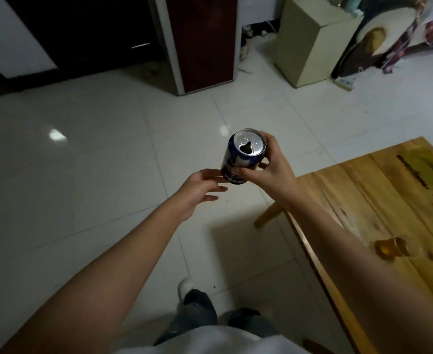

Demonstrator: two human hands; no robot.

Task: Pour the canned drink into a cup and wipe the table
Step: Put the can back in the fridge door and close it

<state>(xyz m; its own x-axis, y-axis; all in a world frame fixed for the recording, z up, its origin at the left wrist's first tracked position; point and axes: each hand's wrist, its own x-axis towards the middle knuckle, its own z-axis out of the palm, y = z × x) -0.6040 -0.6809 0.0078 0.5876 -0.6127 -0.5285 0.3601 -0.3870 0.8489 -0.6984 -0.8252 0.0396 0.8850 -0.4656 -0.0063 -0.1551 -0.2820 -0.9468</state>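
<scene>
My right hand [270, 166] grips a dark blue drink can [243, 155] upright in the air over the floor, left of the wooden table [363, 190]. The can's silver top faces me and its mouth is open. Just left of the can and slightly below it, my left hand [198, 191] has its fingers straight; they reach toward the can's base, and contact is unclear. A small clear cup [391, 247] holding amber liquid stands on the table near its front left edge, partly behind my right forearm.
White tiled floor [108, 175] spreads under my hands. A dark red cabinet [200, 42] and a beige box [310, 44] stand at the far wall, beside a framed picture [374, 44]. My legs and a white shoe [186, 286] show at the bottom.
</scene>
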